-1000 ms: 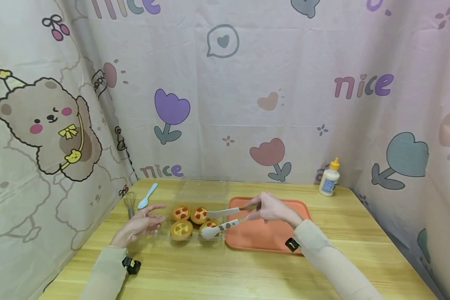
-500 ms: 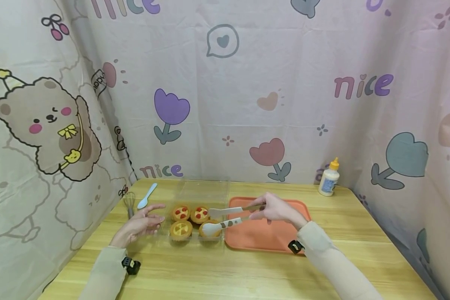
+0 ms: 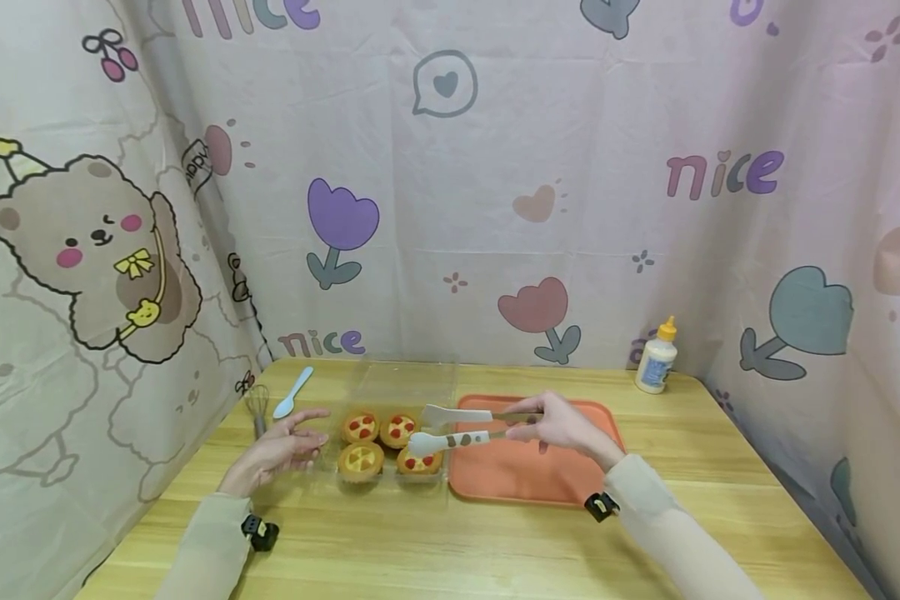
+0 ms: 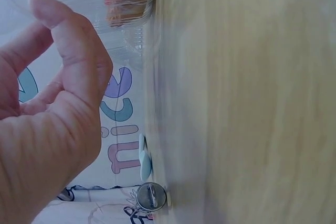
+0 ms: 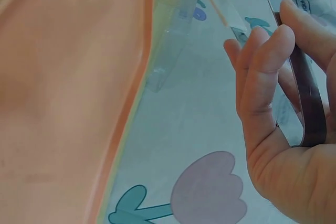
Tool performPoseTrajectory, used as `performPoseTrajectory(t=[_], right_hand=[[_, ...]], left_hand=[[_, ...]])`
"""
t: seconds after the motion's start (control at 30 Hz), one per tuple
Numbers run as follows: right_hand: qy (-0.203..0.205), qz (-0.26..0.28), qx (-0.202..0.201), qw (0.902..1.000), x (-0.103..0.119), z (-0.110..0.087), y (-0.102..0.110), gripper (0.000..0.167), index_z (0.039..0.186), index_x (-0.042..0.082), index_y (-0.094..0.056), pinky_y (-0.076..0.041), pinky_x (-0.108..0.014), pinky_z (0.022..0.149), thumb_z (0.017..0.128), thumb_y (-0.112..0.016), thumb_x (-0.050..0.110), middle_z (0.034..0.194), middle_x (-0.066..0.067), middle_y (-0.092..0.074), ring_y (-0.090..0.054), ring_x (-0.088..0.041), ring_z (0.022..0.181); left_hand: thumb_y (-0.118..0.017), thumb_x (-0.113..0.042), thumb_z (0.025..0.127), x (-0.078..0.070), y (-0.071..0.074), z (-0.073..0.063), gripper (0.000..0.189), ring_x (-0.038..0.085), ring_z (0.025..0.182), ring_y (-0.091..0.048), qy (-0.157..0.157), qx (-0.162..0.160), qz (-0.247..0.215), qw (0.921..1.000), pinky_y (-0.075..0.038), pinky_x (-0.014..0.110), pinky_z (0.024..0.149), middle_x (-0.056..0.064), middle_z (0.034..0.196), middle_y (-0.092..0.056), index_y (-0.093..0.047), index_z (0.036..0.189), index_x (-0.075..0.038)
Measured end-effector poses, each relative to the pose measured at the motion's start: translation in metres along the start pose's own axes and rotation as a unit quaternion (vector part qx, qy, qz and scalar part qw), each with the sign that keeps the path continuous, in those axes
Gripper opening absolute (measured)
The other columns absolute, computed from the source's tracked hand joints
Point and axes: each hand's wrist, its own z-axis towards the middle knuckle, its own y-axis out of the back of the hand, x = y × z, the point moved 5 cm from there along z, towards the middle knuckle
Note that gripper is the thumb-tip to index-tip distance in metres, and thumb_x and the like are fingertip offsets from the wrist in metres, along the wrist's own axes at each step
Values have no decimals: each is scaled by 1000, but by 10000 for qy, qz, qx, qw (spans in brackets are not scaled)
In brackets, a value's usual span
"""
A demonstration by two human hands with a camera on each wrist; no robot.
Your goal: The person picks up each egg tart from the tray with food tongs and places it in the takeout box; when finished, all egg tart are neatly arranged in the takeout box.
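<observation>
The right hand (image 3: 564, 425) grips the tongs (image 3: 465, 415), tips parted over the tarts (image 3: 361, 462). The left hand (image 3: 273, 450), fingers apart, is beside the clear box (image 3: 405, 382).

Free table (image 3: 405, 550) before box (image 3: 405, 380), sleeves (image 3: 206, 542) either side

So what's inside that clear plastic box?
Inside the box sit four tarts: three with red pieces, one with yellow. Tongs in the right hand cover part of the front right tart; the floor beneath the tarts is hidden.
</observation>
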Motion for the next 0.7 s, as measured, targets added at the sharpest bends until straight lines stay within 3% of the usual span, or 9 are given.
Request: performPoseTrajectory(t=[0.13, 0.33, 0.47, 0.57, 0.7], right_hand=[[-108, 179, -173, 9996, -5, -6, 3, 45, 126, 13, -67, -56, -37, 55, 86, -76, 30, 89, -5, -74, -66, -23, 77], [-270, 372, -428, 9980, -18, -14, 8, 49, 128, 15, -66, -57, -48, 63, 84, -77, 35, 108, -12, -73, -66, -19, 77], [-325, 608, -646, 9955, -25, -19, 13, 51, 128, 13, -66, -58, -42, 59, 83, -79, 34, 121, -16, -69, -67, -28, 83], [-454, 740, -839, 9927, -31, -24, 18, 51, 127, 11, -66, -57, -37, 58, 82, -80, 32, 122, -16, -68, -67, -33, 86], [-605, 850, -970, 9898, -37, -31, 23, 53, 129, 8, -64, -57, -33, 57, 82, -80, 30, 123, -16, -68, -67, -31, 85]], left_hand=[[-61, -10, 97, -1, 0, 0, 66, 9, 72, -61, -21, 29, -30, 10000, -57, 24, 63, 4, 93, -61, -24, 152, -7], [-62, -11, 96, -1, 0, -3, 69, 10, 73, -61, 1, -43, 7, 10000, -56, 24, 63, 5, 95, -62, -22, 153, -6], [-62, -12, 97, 0, 0, -5, 71, 11, 74, -61, -15, -101, 78, 9999, -56, 25, 63, 6, 97, -63, -20, 153, -5], [-63, -13, 96, 0, -1, -4, 71, 11, 74, -61, -25, -107, 93, 9999, -56, 25, 62, 6, 96, -63, -21, 153, -5], [-63, -13, 96, 0, -2, -3, 70, 10, 72, -61, -32, -85, 21, 10000, -56, 24, 62, 5, 93, -63, -23, 152, -6]])
